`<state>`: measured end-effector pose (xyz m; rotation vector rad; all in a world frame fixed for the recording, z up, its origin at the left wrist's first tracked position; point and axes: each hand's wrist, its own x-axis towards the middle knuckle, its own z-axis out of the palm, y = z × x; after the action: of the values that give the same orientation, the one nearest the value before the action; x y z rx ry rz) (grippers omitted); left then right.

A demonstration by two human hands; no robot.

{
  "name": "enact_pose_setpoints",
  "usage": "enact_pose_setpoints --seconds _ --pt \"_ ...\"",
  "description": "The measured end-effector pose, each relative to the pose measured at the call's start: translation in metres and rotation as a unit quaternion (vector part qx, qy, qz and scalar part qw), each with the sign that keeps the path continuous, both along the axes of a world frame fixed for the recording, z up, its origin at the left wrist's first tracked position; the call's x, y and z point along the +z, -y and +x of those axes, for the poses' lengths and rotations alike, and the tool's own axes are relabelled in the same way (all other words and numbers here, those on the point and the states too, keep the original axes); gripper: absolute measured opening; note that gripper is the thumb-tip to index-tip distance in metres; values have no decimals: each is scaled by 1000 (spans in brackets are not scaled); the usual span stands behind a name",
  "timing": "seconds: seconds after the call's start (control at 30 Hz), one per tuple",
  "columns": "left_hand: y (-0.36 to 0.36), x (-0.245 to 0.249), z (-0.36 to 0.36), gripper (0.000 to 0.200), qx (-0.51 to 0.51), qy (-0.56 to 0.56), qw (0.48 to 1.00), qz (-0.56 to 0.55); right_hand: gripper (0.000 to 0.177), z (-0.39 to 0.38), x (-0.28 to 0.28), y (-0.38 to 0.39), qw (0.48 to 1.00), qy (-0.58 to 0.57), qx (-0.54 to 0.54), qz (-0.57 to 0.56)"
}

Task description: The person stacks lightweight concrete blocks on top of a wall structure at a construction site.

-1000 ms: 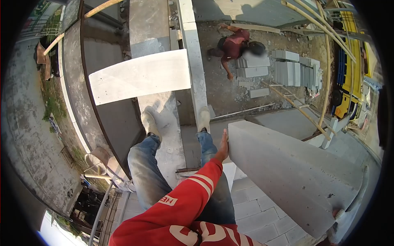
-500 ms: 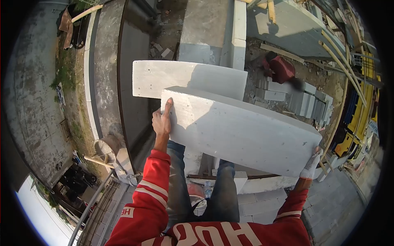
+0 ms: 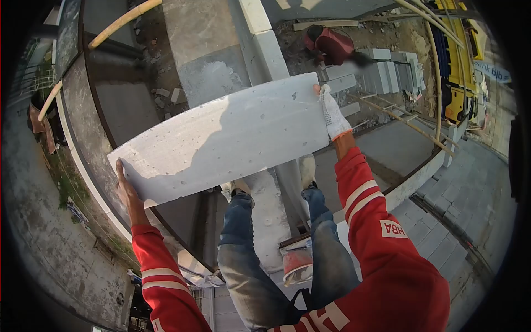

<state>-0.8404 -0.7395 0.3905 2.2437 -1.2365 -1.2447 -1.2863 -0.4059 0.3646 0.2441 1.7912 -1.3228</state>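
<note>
A long pale block (image 3: 221, 138) spans the space in front of me, its right end raised higher in the view than its left. My left hand (image 3: 127, 191), bare, grips the left end with the thumb on the near face. At the other end my right hand (image 3: 332, 113), in a white knitted glove, holds the block's right edge. Both hands are closed on it. The block hides part of the wall top (image 3: 265, 221) below, where my shoes show just under its lower edge.
Far below at the upper right, a person in dark red (image 3: 332, 45) bends beside stacked blocks (image 3: 381, 77). Bamboo poles (image 3: 124, 23) cross at the upper left. A red bucket (image 3: 297, 263) stands between my legs. A yellow truck (image 3: 454, 83) is at the far right.
The held block has swung so its right end is now up and its left end down, and it has shifted left. The view has turned; the other block behind it no longer shows.
</note>
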Motion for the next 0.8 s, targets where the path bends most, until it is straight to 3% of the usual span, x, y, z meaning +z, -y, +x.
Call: enact_pose_setpoints --seconds 0.07,0.13,0.3,0.37,0.43,0.5,0.57,0.63,0.67,0.73,0.77,0.8 --pt "1 -11 -5 92 2 16 1000 -16 73 -1 -7 -4 998 -53 15 3" --pt "2 -19 -7 92 -5 30 998 -46 76 0 17 8 999 46 27 6" --pt "13 -17 3 103 -49 50 998 4 76 2 17 14 999 35 24 -28" --pt "21 -35 14 106 -100 177 977 -61 80 0 10 13 988 -96 118 -26" --pt "3 -10 -19 105 -160 374 908 -99 83 -3 17 14 985 -88 147 -35" --pt "-41 24 -73 98 -267 330 884 -195 83 4 11 12 977 -168 129 39" --pt "-97 36 -127 93 -368 229 873 -224 80 10 -2 -5 974 -159 136 91" --pt "-159 57 -190 110 -414 210 872 -152 73 19 3 -30 982 -172 79 22" --pt "-172 34 -196 126 -436 180 869 -146 65 22 10 -49 979 -198 43 -10" --pt "-192 32 -230 132 -415 232 875 -88 61 37 -12 -96 989 -142 -22 38" --pt "-202 32 -242 139 -388 283 877 -28 63 41 -16 -124 990 -117 -7 82" --pt "-203 21 -240 145 -385 286 876 -42 65 42 -19 -154 988 -91 9 124"
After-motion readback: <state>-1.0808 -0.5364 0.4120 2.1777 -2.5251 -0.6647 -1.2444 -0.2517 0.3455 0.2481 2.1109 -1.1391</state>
